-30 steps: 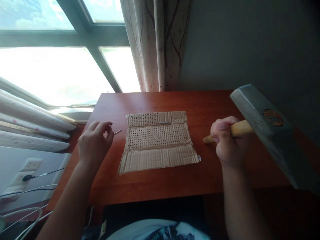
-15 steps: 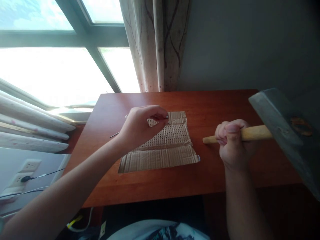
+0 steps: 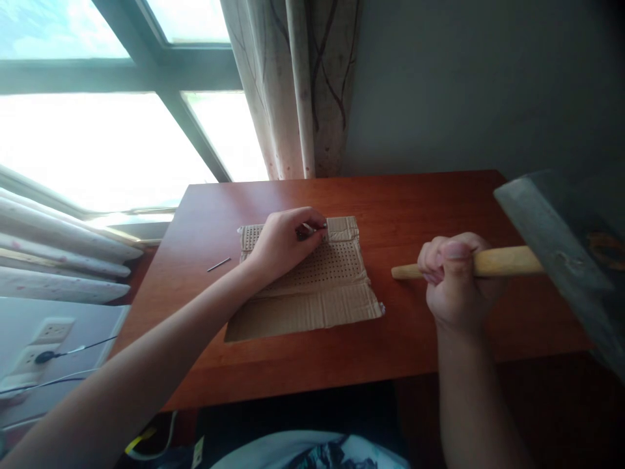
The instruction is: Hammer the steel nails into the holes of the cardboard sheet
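My left hand hovers low over a sheet of corrugated cardboard with rows of small holes. Thumb and fingertips pinch what looks like a short nail; only its metal tip shows, and I cannot tell whether it touches the cardboard. A second thin metal nail lies on the table, left of the sheet. My right hand is wrapped round the wooden handle of a hammer, held above the table. Its large grey metal head points right, partly dark and blurred at the frame's edge.
The reddish-brown wooden table stands below a window and curtain. At the lower left, a wall socket has a plug and cables. A dark wall rises behind.
The view has shifted slightly, so the table nail shows whole. My left hand stays pinched over the cardboard's upper part, seemingly a little lower. My right hand keeps its grip on the hammer.
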